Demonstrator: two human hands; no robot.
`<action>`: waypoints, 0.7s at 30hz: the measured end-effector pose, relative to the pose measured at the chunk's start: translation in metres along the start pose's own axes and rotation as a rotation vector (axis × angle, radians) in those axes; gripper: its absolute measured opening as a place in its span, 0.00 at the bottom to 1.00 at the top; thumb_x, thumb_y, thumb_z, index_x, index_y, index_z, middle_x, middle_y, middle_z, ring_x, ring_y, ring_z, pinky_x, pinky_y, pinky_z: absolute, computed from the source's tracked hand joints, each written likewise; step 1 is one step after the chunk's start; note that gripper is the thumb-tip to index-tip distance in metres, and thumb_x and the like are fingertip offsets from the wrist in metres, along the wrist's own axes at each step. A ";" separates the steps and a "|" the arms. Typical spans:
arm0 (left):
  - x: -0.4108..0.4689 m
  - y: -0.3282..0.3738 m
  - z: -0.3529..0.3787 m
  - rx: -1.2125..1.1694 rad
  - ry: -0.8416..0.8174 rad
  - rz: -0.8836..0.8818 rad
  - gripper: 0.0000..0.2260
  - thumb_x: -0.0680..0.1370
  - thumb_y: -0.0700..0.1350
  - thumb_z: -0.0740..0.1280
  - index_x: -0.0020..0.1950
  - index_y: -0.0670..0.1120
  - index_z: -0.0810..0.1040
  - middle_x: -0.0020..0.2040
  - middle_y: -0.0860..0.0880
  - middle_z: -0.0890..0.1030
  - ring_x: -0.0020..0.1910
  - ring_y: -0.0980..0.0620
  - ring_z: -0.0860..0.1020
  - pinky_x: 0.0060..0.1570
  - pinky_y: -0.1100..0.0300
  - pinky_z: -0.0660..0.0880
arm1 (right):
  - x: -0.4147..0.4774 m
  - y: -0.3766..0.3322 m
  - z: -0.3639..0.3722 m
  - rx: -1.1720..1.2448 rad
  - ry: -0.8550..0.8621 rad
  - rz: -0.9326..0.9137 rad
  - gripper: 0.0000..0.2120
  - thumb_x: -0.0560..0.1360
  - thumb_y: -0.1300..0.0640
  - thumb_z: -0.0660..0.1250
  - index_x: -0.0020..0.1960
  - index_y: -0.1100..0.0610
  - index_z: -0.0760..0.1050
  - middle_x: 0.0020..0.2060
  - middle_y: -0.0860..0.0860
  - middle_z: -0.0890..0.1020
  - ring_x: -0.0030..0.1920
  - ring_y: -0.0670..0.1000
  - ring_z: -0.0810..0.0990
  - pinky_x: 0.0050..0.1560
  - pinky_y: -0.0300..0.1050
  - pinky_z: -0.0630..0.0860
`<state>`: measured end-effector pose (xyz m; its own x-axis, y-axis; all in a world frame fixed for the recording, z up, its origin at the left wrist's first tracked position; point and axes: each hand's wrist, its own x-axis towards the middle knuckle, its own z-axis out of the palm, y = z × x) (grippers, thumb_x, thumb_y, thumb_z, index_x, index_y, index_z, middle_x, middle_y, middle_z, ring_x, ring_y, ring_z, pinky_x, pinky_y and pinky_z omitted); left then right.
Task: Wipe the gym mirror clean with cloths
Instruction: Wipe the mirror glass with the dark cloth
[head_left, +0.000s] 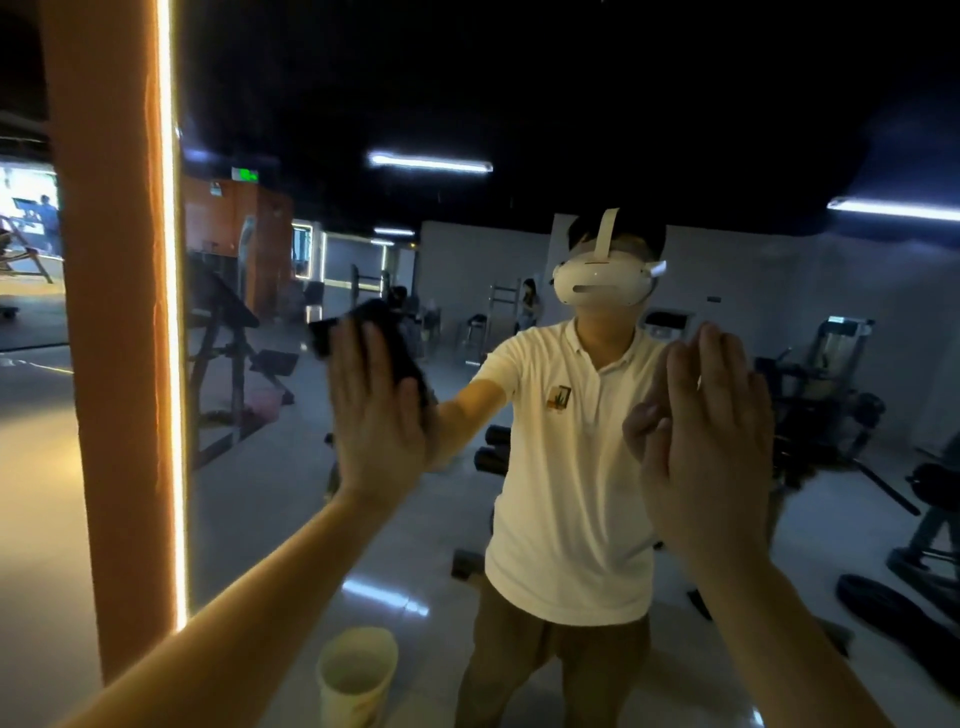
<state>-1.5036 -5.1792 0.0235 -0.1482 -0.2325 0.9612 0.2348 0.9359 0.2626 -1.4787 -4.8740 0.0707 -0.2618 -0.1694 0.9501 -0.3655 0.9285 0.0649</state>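
A dark cloth is pressed flat against the mirror under the left hand, whose fingers are held straight and close together rather than curled. The cloth is not gripped but pinned by the palm, with its upper edge showing above the fingertips. The right hand is likewise spread flat at the glass, fingers straight, and nothing is grasped by it; no cloth can be made out beneath it, though one could be hidden by the palm. The hands are set well apart, the left one nearer the glowing strip along the orange pillar. The step in hand is judged to be wiping the middle band of the glass. It would be done best with even pressure applied through the whole palm, so that the cloth cannot slide out from under the fingers, and with overlapping strokes carried toward the lit edge, where smears would likely be shown up most. Bare skin is best held off wiped glass. A pale bucket is seen low, near the floor.
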 end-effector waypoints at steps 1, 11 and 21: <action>-0.008 0.025 0.009 -0.006 -0.039 0.092 0.36 0.82 0.47 0.66 0.80 0.34 0.50 0.82 0.31 0.52 0.82 0.32 0.51 0.79 0.34 0.53 | 0.000 0.003 -0.002 0.007 -0.014 -0.023 0.28 0.82 0.55 0.49 0.80 0.64 0.61 0.82 0.61 0.57 0.82 0.60 0.53 0.79 0.65 0.56; -0.053 0.159 0.044 -0.015 -0.250 0.620 0.27 0.86 0.49 0.60 0.83 0.45 0.58 0.84 0.41 0.56 0.84 0.43 0.51 0.82 0.44 0.52 | -0.033 0.052 -0.021 0.121 0.041 -0.048 0.28 0.80 0.64 0.58 0.79 0.64 0.63 0.81 0.61 0.60 0.81 0.61 0.58 0.78 0.66 0.58; -0.102 -0.008 -0.018 0.072 -0.208 0.178 0.27 0.87 0.52 0.52 0.82 0.38 0.56 0.84 0.39 0.48 0.83 0.38 0.50 0.80 0.37 0.52 | -0.100 0.073 -0.026 0.043 -0.101 0.303 0.36 0.75 0.54 0.47 0.82 0.62 0.57 0.82 0.63 0.54 0.81 0.66 0.55 0.74 0.72 0.61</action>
<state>-1.4728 -5.1681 -0.0754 -0.3069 -0.0106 0.9517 0.2073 0.9752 0.0777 -1.4563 -4.7806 -0.0114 -0.4514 0.0782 0.8889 -0.2944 0.9273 -0.2311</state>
